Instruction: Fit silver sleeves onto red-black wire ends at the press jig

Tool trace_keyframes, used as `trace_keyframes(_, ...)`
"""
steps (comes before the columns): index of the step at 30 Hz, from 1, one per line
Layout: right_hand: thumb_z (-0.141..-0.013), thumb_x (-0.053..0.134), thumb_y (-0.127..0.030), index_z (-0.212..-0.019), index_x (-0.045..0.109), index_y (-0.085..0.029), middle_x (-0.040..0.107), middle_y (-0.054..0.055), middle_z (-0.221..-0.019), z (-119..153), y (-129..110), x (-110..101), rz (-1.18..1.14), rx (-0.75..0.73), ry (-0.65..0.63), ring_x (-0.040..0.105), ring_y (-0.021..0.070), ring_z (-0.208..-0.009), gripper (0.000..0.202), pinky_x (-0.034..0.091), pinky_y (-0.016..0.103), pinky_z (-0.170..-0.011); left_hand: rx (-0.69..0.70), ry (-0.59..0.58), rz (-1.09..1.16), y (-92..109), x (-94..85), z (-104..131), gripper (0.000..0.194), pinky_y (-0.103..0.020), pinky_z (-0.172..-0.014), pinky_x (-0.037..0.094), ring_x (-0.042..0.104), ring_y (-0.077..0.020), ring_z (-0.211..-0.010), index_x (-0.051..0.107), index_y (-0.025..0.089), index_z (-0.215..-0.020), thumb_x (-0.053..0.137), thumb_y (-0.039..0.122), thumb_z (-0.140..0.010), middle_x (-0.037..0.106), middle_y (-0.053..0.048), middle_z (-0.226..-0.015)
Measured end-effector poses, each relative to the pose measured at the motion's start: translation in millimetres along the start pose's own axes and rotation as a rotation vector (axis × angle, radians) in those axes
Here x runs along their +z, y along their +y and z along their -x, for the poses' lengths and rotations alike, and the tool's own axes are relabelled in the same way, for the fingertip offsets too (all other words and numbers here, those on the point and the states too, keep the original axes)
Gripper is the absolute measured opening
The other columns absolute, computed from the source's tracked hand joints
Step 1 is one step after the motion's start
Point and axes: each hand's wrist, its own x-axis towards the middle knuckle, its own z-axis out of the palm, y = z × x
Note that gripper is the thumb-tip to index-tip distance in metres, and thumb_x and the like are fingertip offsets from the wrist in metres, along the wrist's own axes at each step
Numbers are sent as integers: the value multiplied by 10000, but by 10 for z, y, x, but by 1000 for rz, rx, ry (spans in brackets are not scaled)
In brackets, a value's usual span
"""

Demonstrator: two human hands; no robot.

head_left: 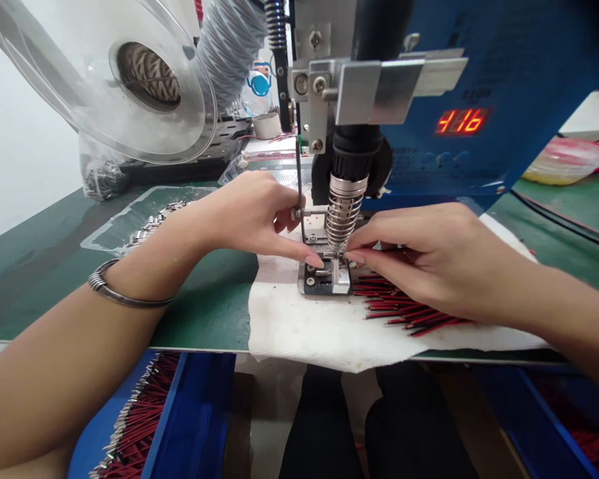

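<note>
Just now the fingers of our right hand (424,256) are closed in a narrow pinch, apparently on a thin wire, though the hand hides nearly all of it. The thumb of our left hand (257,209) reaches to the small black-and-silver metal fixture (341,282), spread well away from the curled fingers; whether those touch the thin dark upright rod (300,174) beside them, we cannot tell. A slim silver metal part (332,255) seems to lie between the left thumb and the right fingertips, just under the coil-wrapped metal nozzle (347,206). We judge this piece to be mid-way, not yet finished.

Next to the fixture, partly under our right hand, a loose heap of red-and-black wires (404,309) lies on the white ribbed cloth (299,332), which laps over the near edge of the green bench (199,326). These look left to do, though their far ends are hidden. Toward the bench's left edge, a transparent plastic tray (96,239) holds more silver parts. Below the near edge, at left, a blue plastic bin (197,406) carries many red wires with silver ends (134,416); those we take as done.
</note>
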Motion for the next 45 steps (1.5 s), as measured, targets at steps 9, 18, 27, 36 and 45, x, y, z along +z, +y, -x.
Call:
trace_keyframes(9, -1043, 601, -132, -1005, 787, -154, 817, 45, -892, 4, 30, 9, 33, -35, 14, 715, 177, -716, 192, 519, 283, -694, -19, -21, -13, 0, 8, -6, 685, -307, -642, 361, 524, -137, -552, 563, 222, -661, 706, 890, -719, 595, 16, -594)
trace_keyframes(18, -1032, 629, -126, -981, 784, -173, 819, 23, -865, 22, 22, -6, 72, -67, 55, 711, 157, -672, 170, 508, 270, -640, -19, -25, 15, 10, 1, -4, 660, -319, -636, 350, 488, -134, -548, 534, 233, -628, 751, 853, -696, 583, 19, -575)
trace_keyframes(27, -1029, 710, -144, -947, 756, -219, 818, -25, -853, 39, -55, -10, 43, -142, 160, 724, 105, -690, 120, 564, 209, -686, -43, -30, 7, 28, -6, -2, 609, -333, -632, 335, 494, -146, -558, 544, 235, -630, 750, 802, -713, 588, 16, -584)
trace_keyframes(36, -1006, 740, -110, -947, 779, -229, 812, -27, -854, 35, -109, -25, 2, -215, 249, 764, 108, -745, 138, 604, 200, -693, -28, -9, -32, 4, 11, -1, 635, -313, -633, 337, 502, -136, -559, 552, 227, -638, 759, 824, -703, 607, 19, -592)
trace_keyframes(45, -1004, 753, -109, -981, 780, -195, 827, -12, -890, 44, -119, -15, -14, -205, 254, 771, 102, -789, 93, 612, 208, -731, -49, -26, -13, 43, -17, 5, 637, -328, -628, 337, 511, -146, -570, 564, 226, -663, 743, 835, -706, 621, 2, -616)
